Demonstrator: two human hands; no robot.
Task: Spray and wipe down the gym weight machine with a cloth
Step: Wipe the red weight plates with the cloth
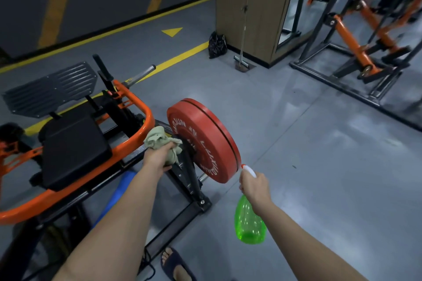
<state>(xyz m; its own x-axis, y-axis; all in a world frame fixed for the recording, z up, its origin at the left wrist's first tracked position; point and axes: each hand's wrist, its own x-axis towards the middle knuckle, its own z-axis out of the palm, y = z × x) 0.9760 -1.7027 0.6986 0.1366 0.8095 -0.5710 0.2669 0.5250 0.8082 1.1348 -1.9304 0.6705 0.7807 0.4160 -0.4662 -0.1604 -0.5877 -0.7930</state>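
Because everything here sits around the red weight plate [205, 139], that plate serves as the anchor. Nearest the viewer, below and this side of it, a sandalled foot [173, 262] stands on the grey floor.

Just below the plate's near rim hangs the spray bottle [250, 223]. Its long axis runs from the green body, closest to the camera, up and away to the white trigger head. The red nozzle tip points at the plate's edge, just beside it. The right hand [254, 186] is curled round the neck and trigger. The bottle looks like thin, light plastic, and the neck is the sensible hold; how full it is cannot be told.

Left of the plate, against its lettered face near the hub, the left hand [157, 155] grips the cloth [159, 138], fingers closed on a bunched wad. The cloth is soft and limp, so it should mould to rims and tubing.

The plate stands on edge, its axis level along the loading sleeve. It is probably heavy and stiff, and may turn under a firm wipe.

Beyond and left of it stretches the weight machine [141, 125], with its orange frame and black pad [73, 148]. Far behind the plate stands a wooden cabinet [251, 7].
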